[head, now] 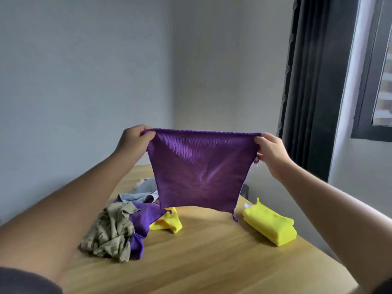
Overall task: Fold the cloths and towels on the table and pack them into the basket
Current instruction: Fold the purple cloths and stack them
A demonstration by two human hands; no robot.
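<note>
Pinching the two upper corners of a purple ribbed microfibre cloth (199,168), the left hand (133,141) and right hand (271,151) hold it spread in the air above a light wooden table (212,262). Its lower edge hangs just over the tabletop. Below, a folded yellow cloth (270,224) lies to the right; a crumpled olive cloth (110,232), a second purple cloth (144,219), a small yellow cloth (167,222) and a grey-blue towel (140,194) lie heaped to the left.
</note>
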